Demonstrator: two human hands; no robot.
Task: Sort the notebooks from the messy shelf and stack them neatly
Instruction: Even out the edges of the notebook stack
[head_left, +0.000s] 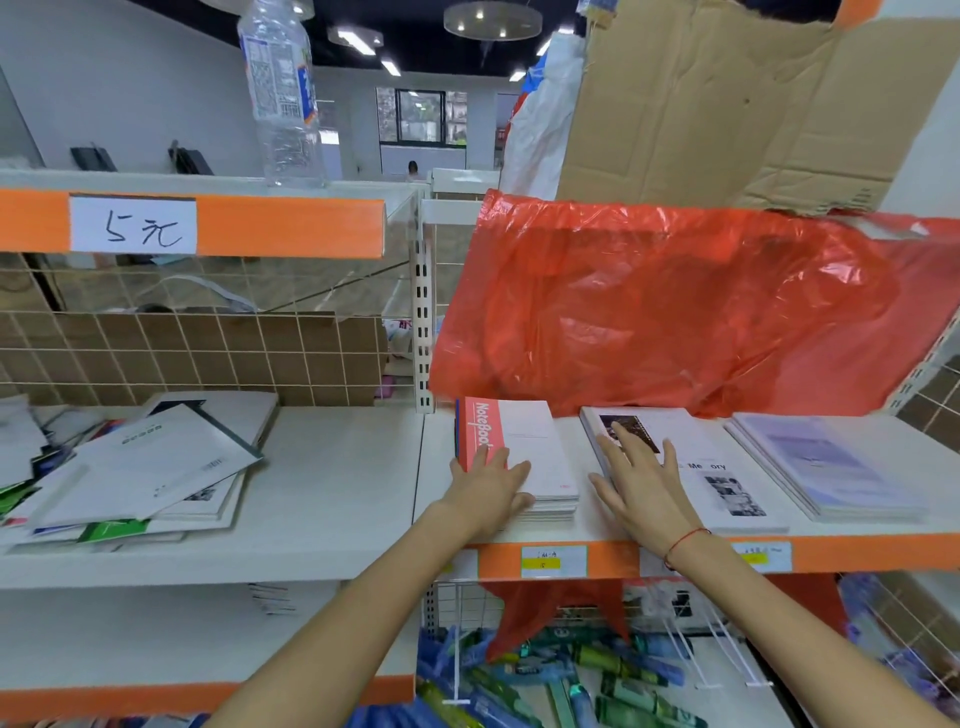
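Three neat stacks lie on the right shelf (597, 535). A pink-and-white "NoteBook" stack (540, 452) is on the left, a white "Memory" stack (727, 483) in the middle and a pale purple stack (826, 467) on the right. My left hand (491, 488) lies flat on the near left corner of the pink-and-white stack, fingers straight. Fingers spread, my right hand (641, 478) presses on the left part of the "Memory" stack. On the left shelf (337, 499) sits a messy heap of notebooks (150, 467), mostly white, with some green and blue covers.
A red plastic sheet (675, 312) hangs behind the stacks, with cardboard (727, 104) above it. An empty plastic bottle (283, 93) stands on the upper left shelf near a "5元" price label (135, 226). Below the right shelf lie several wrapped green and blue items (571, 675).
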